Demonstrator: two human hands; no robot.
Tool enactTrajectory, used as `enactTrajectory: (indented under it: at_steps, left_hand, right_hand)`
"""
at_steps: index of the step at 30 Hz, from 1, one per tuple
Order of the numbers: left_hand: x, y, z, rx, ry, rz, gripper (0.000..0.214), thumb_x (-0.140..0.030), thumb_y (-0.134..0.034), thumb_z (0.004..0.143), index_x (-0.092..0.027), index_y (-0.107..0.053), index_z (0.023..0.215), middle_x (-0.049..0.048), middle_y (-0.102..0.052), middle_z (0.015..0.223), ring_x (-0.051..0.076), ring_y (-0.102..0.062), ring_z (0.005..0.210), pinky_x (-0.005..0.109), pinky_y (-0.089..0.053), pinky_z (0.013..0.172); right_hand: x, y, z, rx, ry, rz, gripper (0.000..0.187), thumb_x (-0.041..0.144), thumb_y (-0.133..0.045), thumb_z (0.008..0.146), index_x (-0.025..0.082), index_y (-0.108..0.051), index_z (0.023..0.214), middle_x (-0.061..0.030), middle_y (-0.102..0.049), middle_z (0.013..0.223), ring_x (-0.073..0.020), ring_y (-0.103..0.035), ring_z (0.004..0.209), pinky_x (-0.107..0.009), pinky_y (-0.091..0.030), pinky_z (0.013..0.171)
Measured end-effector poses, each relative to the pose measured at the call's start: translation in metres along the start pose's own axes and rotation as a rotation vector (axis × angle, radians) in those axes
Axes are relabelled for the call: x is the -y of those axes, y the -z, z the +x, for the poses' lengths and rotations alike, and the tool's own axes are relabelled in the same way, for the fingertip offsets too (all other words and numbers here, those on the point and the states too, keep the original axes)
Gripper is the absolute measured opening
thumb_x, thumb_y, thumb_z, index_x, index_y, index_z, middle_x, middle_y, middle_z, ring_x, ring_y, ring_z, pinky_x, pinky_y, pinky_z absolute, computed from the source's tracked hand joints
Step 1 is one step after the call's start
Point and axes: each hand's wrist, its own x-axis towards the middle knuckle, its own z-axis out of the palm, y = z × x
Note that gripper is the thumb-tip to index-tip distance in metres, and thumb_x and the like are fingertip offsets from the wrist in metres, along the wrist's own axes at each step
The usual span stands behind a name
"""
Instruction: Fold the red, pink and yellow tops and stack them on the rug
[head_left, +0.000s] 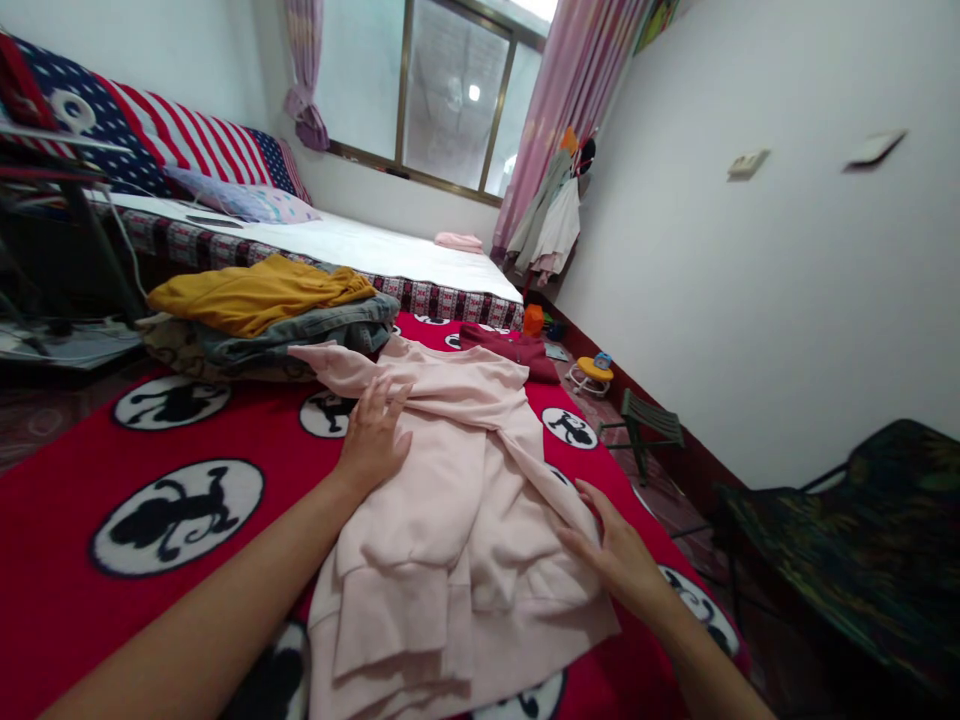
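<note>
A pale pink sweatshirt (442, 470) lies spread on the red blanket (300, 520), its neckline toward the far side. Layers of the same pink cloth, with a wide ribbed band, overlap at its near end; whether they are a separate piece I cannot tell. My left hand (375, 440) rests flat on the sweatshirt's left side, by the sleeve folded across the chest, fingers apart. At the right edge, my right hand (611, 550) touches the other sleeve, which runs down along the side. Its thumb and fingers are spread.
A pile of folded clothes (262, 310), mustard on top of denim, sits at the far left. Dark red folded clothing (510, 350) lies behind the sweatshirt. A camouflage chair (870, 540), a folding stool (645, 425) and a small yellow stool (592, 370) stand right. Beyond is a white-covered bed (360, 240).
</note>
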Motion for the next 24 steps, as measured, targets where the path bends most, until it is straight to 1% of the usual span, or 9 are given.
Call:
enactTrajectory:
  at_steps: [2, 6, 10, 13, 16, 18, 21, 23, 24]
  left_hand:
    - [0.005, -0.005, 0.0, 0.015, 0.015, -0.012, 0.069, -0.027, -0.055, 0.08, -0.021, -0.035, 0.146, 0.0133, -0.035, 0.151, 0.034, -0.026, 0.142, 0.05, -0.029, 0.113]
    - [0.01, -0.01, 0.0, 0.028, 0.015, -0.026, 0.062, -0.028, -0.054, 0.081, -0.02, -0.041, 0.141, 0.0134, -0.042, 0.144, 0.033, -0.033, 0.138, 0.049, -0.032, 0.113]
    - [0.007, -0.005, 0.0, 0.019, -0.031, -0.06, 0.049, -0.029, -0.047, 0.087, -0.017, -0.048, 0.135, 0.0137, -0.048, 0.138, 0.028, -0.041, 0.132, 0.044, -0.033, 0.112]
    - [0.005, -0.001, 0.009, 0.011, -0.058, -0.066, 0.044, -0.028, -0.04, 0.091, -0.017, -0.05, 0.133, 0.0122, -0.05, 0.138, 0.025, -0.043, 0.13, 0.041, -0.035, 0.111]
    - [0.007, -0.003, 0.031, 0.022, -0.04, 0.003, 0.046, -0.025, -0.037, 0.092, -0.016, -0.049, 0.135, 0.0125, -0.05, 0.14, 0.025, -0.041, 0.134, 0.042, -0.031, 0.112]
    - [0.011, -0.007, 0.051, 0.067, -0.009, 0.076, 0.049, -0.026, -0.04, 0.091, -0.015, -0.046, 0.139, 0.0154, -0.049, 0.141, 0.028, -0.037, 0.137, 0.047, -0.026, 0.114]
    - [0.017, -0.012, 0.081, 0.209, 0.032, 0.193, 0.061, -0.038, -0.052, 0.089, -0.011, -0.04, 0.142, 0.0198, -0.054, 0.136, 0.037, -0.034, 0.137, 0.057, -0.021, 0.111]
    - [0.019, -0.014, 0.097, 0.299, 0.029, 0.241, 0.064, -0.044, -0.058, 0.086, -0.01, -0.044, 0.138, 0.0194, -0.061, 0.124, 0.038, -0.044, 0.128, 0.061, -0.02, 0.109]
    - [0.019, -0.014, 0.102, 0.333, 0.017, 0.25, 0.059, -0.044, -0.061, 0.085, -0.01, -0.05, 0.132, 0.0179, -0.065, 0.117, 0.037, -0.05, 0.121, 0.059, -0.022, 0.108]
  right_hand:
    - [-0.004, 0.003, -0.014, 0.033, -0.04, 0.057, 0.068, 0.049, -0.068, 0.069, 0.017, -0.057, 0.129, -0.014, -0.065, 0.123, -0.0302, -0.062, 0.111, -0.043, -0.05, 0.094]
    - [0.006, 0.012, -0.035, 0.096, -0.033, 0.13, 0.045, 0.047, -0.067, 0.072, 0.019, -0.067, 0.108, -0.0085, -0.073, 0.1, -0.0281, -0.069, 0.09, -0.036, -0.056, 0.077]
    - [0.014, 0.009, -0.054, -0.13, 0.063, -0.017, 0.046, 0.048, -0.068, 0.074, 0.025, -0.065, 0.113, -0.0099, -0.072, 0.107, -0.0296, -0.069, 0.094, -0.038, -0.055, 0.08]
    - [0.019, 0.002, -0.064, -0.16, 0.191, -0.046, 0.039, 0.047, -0.067, 0.076, 0.028, -0.066, 0.11, -0.0087, -0.072, 0.102, -0.0273, -0.069, 0.09, -0.035, -0.056, 0.076]
    - [0.025, 0.0, -0.065, -0.119, 0.25, -0.013, 0.017, 0.043, -0.06, 0.083, 0.029, -0.067, 0.088, -0.0061, -0.069, 0.082, -0.0231, -0.067, 0.075, -0.03, -0.055, 0.065]
    - [0.029, 0.001, -0.062, -0.11, 0.276, -0.01, 0.018, 0.041, -0.056, 0.086, 0.028, -0.065, 0.076, -0.0057, -0.065, 0.075, -0.0215, -0.065, 0.07, -0.029, -0.054, 0.062]
    - [0.029, 0.001, -0.058, -0.1, 0.307, -0.034, 0.021, 0.04, -0.056, 0.086, 0.027, -0.065, 0.072, -0.0055, -0.063, 0.07, -0.0201, -0.064, 0.065, -0.027, -0.053, 0.06]
    - [0.024, -0.003, -0.057, -0.07, 0.298, -0.04, 0.022, 0.041, -0.056, 0.087, 0.028, -0.067, 0.073, -0.0053, -0.063, 0.066, -0.0196, -0.064, 0.062, -0.026, -0.053, 0.058]
    - [0.022, -0.006, -0.057, -0.065, 0.288, -0.034, 0.023, 0.043, -0.055, 0.087, 0.028, -0.069, 0.075, -0.0054, -0.063, 0.065, -0.0196, -0.064, 0.061, -0.026, -0.054, 0.057]
